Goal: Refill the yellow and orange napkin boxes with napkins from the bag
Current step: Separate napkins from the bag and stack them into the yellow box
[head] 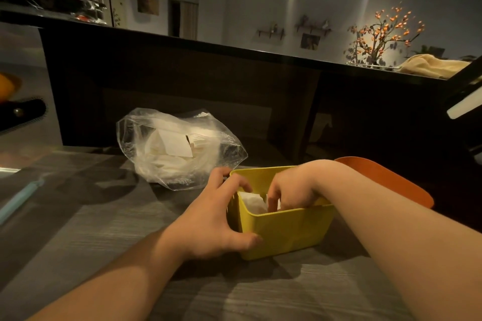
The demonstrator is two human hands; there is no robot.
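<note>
The yellow napkin box [287,232] stands on the grey wooden table in front of me. My left hand [214,219] grips its left wall, thumb on the outer front and fingers over the rim. My right hand [289,190] reaches down inside the box, fingers curled among white napkins [251,202]; I cannot tell whether it pinches one. The orange box [391,180] sits behind and to the right, mostly hidden by my right forearm. A clear plastic bag [180,148] holding white napkins lies behind the yellow box to the left.
A pale blue pen-like stick [20,198] lies at the table's left. A dark raised counter [234,60] runs across behind the table, with a lit decorative tree [383,34] and a beige cloth [433,65] on it.
</note>
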